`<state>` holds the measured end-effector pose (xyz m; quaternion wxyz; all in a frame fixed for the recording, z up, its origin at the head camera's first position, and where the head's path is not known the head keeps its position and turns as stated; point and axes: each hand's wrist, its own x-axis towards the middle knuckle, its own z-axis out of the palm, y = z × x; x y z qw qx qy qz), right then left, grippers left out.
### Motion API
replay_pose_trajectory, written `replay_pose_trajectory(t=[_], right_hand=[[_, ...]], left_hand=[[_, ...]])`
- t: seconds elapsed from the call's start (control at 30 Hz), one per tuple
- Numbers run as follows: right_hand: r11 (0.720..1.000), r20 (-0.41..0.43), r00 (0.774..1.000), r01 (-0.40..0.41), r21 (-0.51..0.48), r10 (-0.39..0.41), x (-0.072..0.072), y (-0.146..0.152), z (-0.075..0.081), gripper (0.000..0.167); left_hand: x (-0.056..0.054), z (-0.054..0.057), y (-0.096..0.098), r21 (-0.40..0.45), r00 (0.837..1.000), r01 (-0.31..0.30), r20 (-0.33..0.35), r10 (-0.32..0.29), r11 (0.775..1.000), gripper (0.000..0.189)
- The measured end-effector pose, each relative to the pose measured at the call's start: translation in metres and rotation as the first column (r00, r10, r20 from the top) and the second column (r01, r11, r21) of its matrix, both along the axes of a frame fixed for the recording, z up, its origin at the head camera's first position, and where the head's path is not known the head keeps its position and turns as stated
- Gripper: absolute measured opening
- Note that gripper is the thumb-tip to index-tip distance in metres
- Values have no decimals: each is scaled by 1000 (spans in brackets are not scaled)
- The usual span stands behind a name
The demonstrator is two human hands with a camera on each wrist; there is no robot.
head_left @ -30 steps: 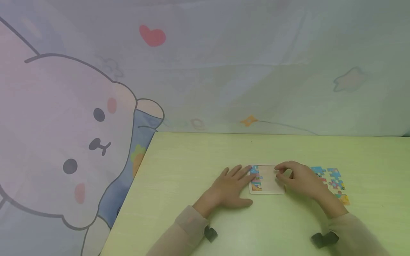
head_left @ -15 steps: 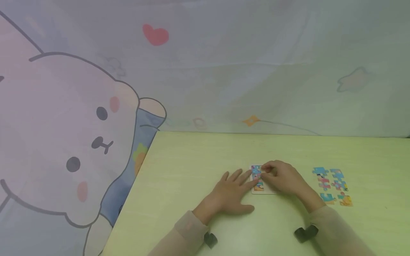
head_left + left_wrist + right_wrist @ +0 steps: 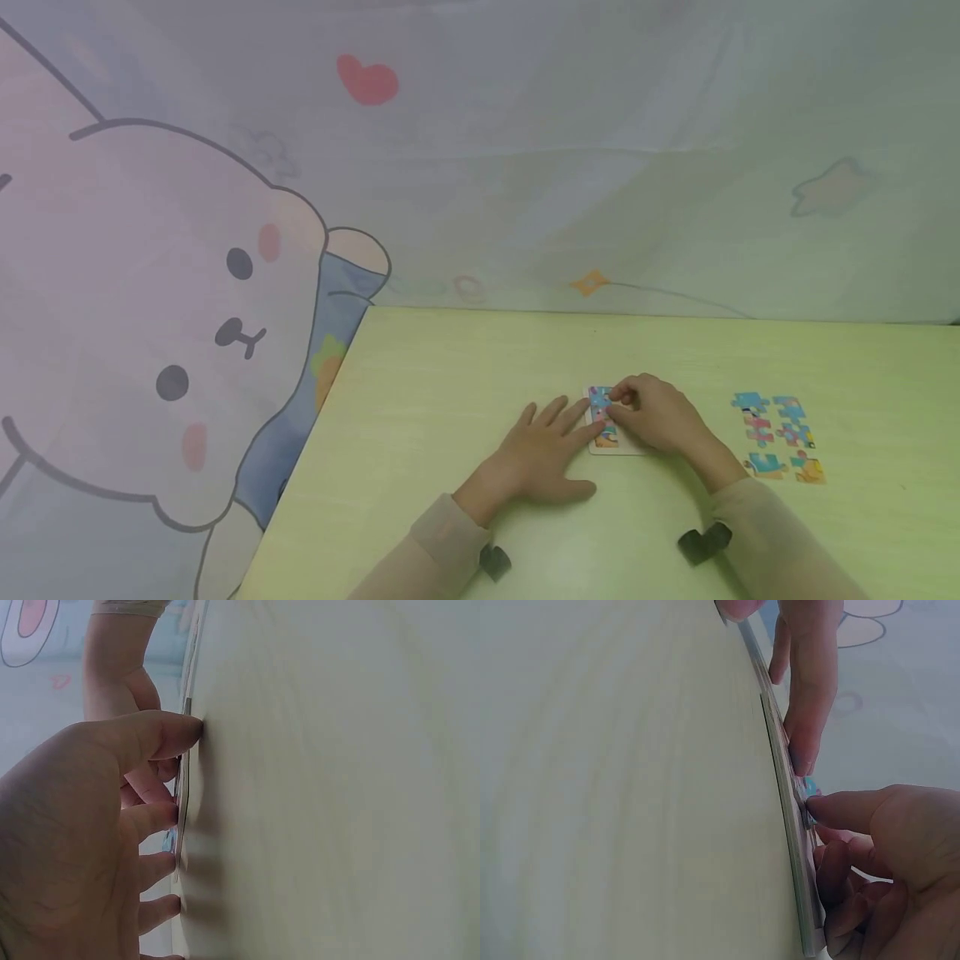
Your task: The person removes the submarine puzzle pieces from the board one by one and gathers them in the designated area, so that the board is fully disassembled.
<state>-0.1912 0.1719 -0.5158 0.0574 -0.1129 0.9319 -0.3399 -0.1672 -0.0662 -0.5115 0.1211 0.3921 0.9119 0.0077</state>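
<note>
A shallow jigsaw puzzle tray (image 3: 626, 452) lies on the table, with a column of colourful pieces (image 3: 606, 437) along its left side. My left hand (image 3: 536, 457) is spread out, its fingertips pressing at the tray's left edge and the pieces there. Over the tray's upper middle, my right hand (image 3: 658, 417) pinches a small blue puzzle piece (image 3: 811, 787) between thumb and forefinger, right against the placed column. Most of that piece is hidden by the fingers, and the hand covers the tray's right part. From the side, the right wrist view shows the tray's edge (image 3: 789, 847) flat on the table.
Several loose puzzle pieces (image 3: 767, 465) lie in two columns to the right of the tray. The pale yellow-green table (image 3: 465, 358) runs back to a printed curtain (image 3: 525, 167) with a cartoon animal on its left. Dark camera mounts (image 3: 705, 543) sit at both wrists.
My right hand has moved left from the tray's right edge to the placed column, then nudged slightly further. Its move has uncovered the loose pieces. My left hand stays at the tray's left edge.
</note>
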Motion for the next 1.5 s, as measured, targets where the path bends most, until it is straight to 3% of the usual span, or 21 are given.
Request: replay_pose_trajectory(t=[0.47, 0.77, 1.0, 1.5], right_hand=[[998, 0, 1000, 25, -57, -25, -1, -3, -1, 19], [996, 16, 997, 71, -49, -70, -2, -8, -2, 41], [997, 33, 997, 71, -40, -70, -3, -8, 2, 39], [991, -99, 992, 65, -120, -77, -2, -6, -2, 19]], left_hand=[[2, 6, 0, 7, 1000, -7, 14, 7, 1000, 84], [1, 5, 1, -3, 1000, -10, 15, 10, 1000, 84], [2, 5, 1, 4, 1000, -9, 11, 9, 1000, 84], [0, -1, 2, -1, 1000, -10, 3, 10, 1000, 83]])
